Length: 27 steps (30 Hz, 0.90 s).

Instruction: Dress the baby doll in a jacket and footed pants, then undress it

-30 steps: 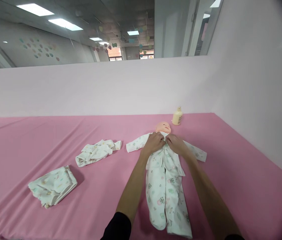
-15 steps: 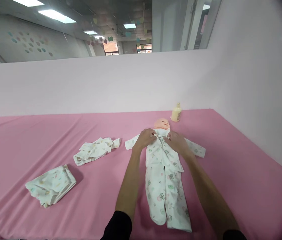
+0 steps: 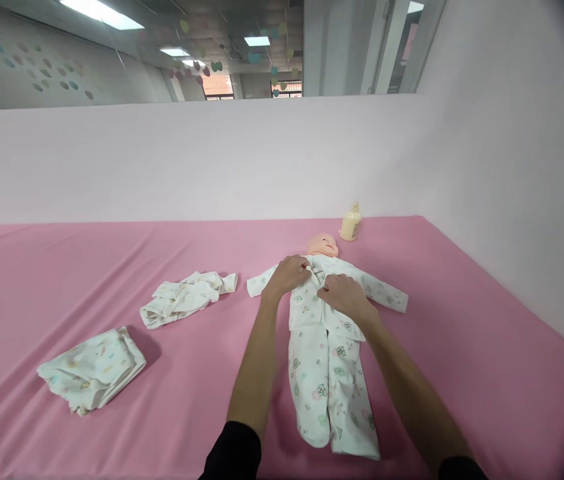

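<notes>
A baby doll (image 3: 323,245) lies on its back in a white printed baby jacket (image 3: 305,309), sleeves spread, with matching baby pants (image 3: 308,380) below it. My left hand (image 3: 291,275) pinches the jacket's edge near the collar, on the left side of the chest. On the other side my right hand (image 3: 345,295) is closed at the jacket's front opening, with cloth at its fingertips; the fingers partly hide the spot. Between the two hands the front edges meet below the neck.
Behind the doll's head stands a pale yellow pump bottle (image 3: 351,223). To the left lie a crumpled white baby garment (image 3: 182,299) and a folded printed cloth (image 3: 93,370). The pink sheet (image 3: 202,400) has creases at left. A white wall (image 3: 187,163) borders the back and right.
My right hand has moved down from the collar to the chest and slightly left. My left hand keeps its pinch near the collar. The view has shifted slightly.
</notes>
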Available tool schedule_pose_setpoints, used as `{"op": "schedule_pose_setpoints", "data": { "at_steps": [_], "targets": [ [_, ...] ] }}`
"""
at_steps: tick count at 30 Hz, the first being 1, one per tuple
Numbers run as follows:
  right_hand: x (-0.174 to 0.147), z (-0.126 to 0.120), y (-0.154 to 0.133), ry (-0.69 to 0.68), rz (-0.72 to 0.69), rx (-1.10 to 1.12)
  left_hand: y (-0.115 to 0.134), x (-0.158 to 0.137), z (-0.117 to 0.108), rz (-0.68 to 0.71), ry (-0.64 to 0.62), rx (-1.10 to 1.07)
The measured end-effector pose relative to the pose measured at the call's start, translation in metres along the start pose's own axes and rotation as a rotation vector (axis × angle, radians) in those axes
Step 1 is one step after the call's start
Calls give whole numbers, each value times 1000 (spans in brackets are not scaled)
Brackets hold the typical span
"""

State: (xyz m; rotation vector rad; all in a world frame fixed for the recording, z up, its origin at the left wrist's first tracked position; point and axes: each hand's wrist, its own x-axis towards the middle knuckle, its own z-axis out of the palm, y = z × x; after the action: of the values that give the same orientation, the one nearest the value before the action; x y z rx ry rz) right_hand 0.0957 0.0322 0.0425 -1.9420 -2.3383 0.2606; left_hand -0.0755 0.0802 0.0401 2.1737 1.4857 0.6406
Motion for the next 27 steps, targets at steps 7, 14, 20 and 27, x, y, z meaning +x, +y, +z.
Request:
{"op": "schedule_pose_setpoints", "data": {
  "at_steps": [7,14,20,27],
  "targets": [
    [-5,14,-20,81,-33,-107,2,0,2,2,-14,27],
    [-8,11,-15,94,-28,-130,3,-5,-1,-35,-77,28],
    [-12,11,-16,105,-20,-146,17,-10,-4,-44,-144,93],
    [-13,12,-14,95,-15,-144,21,-12,0,-19,-176,185]
  ]
}}
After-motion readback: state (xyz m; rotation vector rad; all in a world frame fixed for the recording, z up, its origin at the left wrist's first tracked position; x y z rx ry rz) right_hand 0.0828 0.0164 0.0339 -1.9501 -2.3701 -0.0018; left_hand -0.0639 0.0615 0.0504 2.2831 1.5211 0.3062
